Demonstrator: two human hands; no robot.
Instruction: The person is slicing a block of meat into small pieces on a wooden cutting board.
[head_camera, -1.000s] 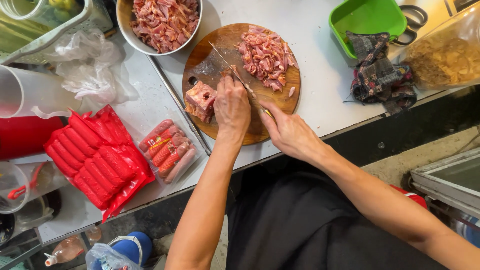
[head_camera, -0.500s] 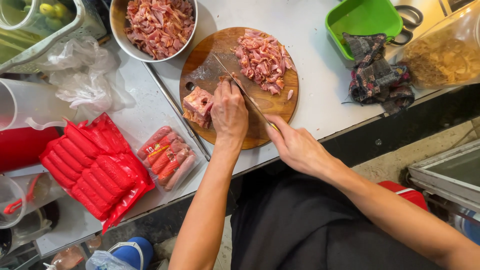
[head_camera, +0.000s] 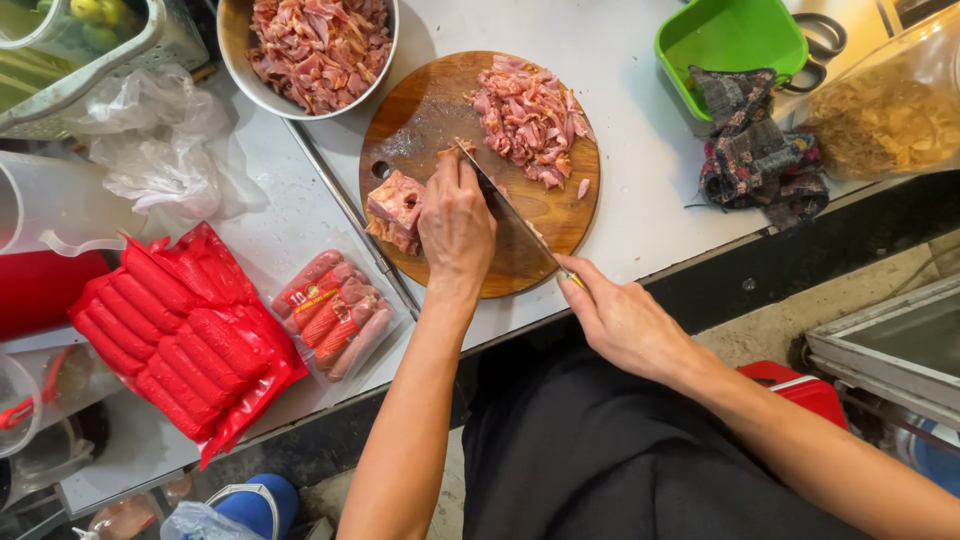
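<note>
Head view: left hand (head_camera: 455, 225) presses meat block (head_camera: 397, 208) on cutting board (head_camera: 420, 110); right hand (head_camera: 625, 322) fingers grip knife (head_camera: 510, 210).

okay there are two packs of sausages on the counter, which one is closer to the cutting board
The small clear pack of sausages, lying just left of the round wooden cutting board. The big red pack lies farther left, beyond it.

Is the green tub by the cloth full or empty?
Empty, as far as shows: the green tub stands upright beside the dark cloth, and its inside shows only bare green, though the frame cuts off its top.
</note>
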